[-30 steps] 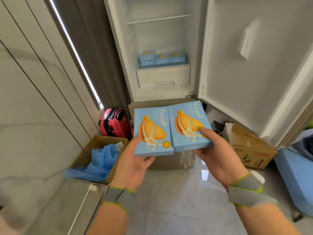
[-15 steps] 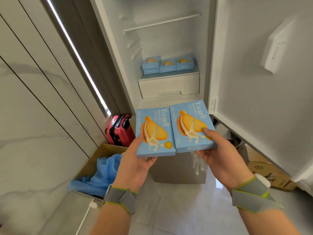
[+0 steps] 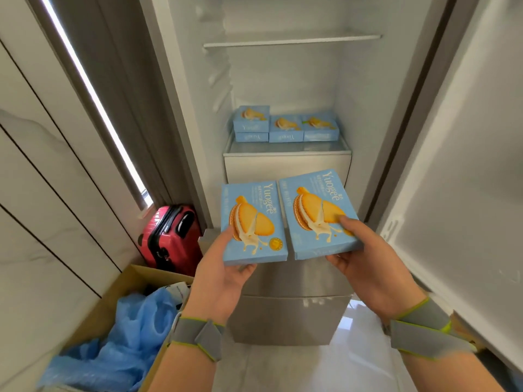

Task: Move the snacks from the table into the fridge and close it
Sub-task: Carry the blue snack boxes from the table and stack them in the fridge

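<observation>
two blue snack boxes sat side by side, edges touching: the left box (image 3: 253, 223) gripped by the left hand (image 3: 223, 278), the right box (image 3: 318, 215) by the right hand (image 3: 368, 267). at 12 o'clock, four more boxes (image 3: 285, 124) lay on the fridge shelf (image 3: 285, 149) (one pair stacked). since a second ago the fridge (image 3: 283, 80) loomed closer. bare shelf remained in front; the open door (image 3: 467, 165) stood at 3 o'clock.
</observation>
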Demonstrator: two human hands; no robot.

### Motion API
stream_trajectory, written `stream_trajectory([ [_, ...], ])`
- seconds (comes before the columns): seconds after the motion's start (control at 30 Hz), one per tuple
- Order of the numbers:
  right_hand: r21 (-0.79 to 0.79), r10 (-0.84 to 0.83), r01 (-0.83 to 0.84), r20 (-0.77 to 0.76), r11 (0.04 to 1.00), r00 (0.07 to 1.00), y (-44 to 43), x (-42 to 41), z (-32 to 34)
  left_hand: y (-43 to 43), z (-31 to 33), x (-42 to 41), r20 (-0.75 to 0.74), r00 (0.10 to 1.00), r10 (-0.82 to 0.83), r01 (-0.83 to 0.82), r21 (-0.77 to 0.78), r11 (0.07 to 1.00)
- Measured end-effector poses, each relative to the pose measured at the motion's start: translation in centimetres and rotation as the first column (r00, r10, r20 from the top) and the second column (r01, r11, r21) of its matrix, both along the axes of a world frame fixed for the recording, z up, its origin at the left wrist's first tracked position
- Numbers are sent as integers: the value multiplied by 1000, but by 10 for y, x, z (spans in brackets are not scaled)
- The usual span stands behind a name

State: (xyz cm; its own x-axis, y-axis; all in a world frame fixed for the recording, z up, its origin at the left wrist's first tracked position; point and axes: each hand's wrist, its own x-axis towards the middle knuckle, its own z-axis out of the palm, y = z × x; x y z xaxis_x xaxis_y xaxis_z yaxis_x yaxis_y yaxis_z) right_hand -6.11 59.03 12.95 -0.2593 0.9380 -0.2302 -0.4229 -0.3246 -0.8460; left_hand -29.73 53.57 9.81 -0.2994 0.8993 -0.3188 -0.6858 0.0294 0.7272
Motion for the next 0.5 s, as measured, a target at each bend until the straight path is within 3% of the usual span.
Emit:
stream_trajectory([
  [0.3, -5, -169, 169, 46, 986, 985, 87, -22, 6, 112, -11, -34, 27, 992, -121, 120, 39, 992],
  [0.5, 41, -152, 152, -6, 987, 988, 152, -28, 11, 191, -3, -32, -40, 993, -113, 114, 43, 993],
])
